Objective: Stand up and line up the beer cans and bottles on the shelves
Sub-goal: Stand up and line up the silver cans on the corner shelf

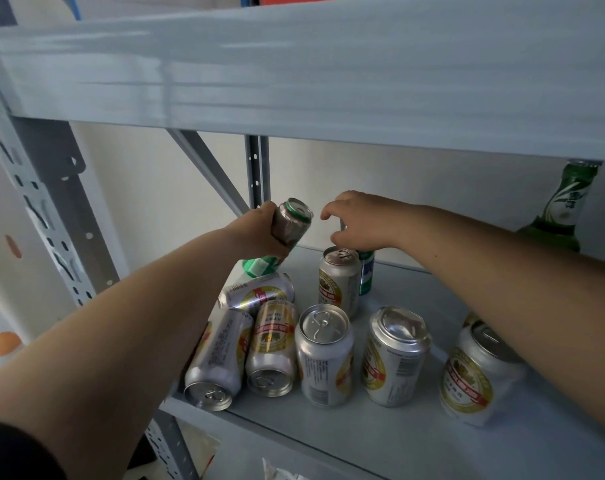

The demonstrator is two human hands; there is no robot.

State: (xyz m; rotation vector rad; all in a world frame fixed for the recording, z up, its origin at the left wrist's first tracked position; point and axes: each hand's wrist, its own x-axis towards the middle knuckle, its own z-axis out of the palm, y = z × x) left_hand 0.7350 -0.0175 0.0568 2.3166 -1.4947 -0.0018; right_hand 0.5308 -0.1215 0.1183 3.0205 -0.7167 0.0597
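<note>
DESK: The left hand (256, 233)?

PHOTO: Closed tight round a dark can (292, 220), held clear above the shelf (398, 445), toward its back left. Can tilted, green-rimmed top up and to the right, fingers round the lower body.

DESK: And the right hand (358, 220)?

PHOTO: Poised over the shelf's back middle, level with the dark can and just right of it, not touching. Fingers curled downward, thumb low. A sliver of silver between thumb and fingers. Gripped or not, impossible to tell. Directly under the wrist, a green can (367, 275), upright on the shelf, top hidden.

DESK: Standing on the shelf?

PHOTO: Four gold cans. One (339, 282) at the back middle, just in front of the green can. Three more along the shelf's front (325, 355) (394, 355) (474, 372), the last partly behind the right forearm.

DESK: Down?

PHOTO: Four, all at the shelf's left end. A fallen green can (259, 266) right beneath the left hand, then three fallen gold cans on their sides (259, 292) (273, 348) (218, 362), the frontmost at the shelf's edge.

DESK: Glass?

PHOTO: One green bottle (564, 209), standing at the shelf's back right, well apart from both hands.
</note>
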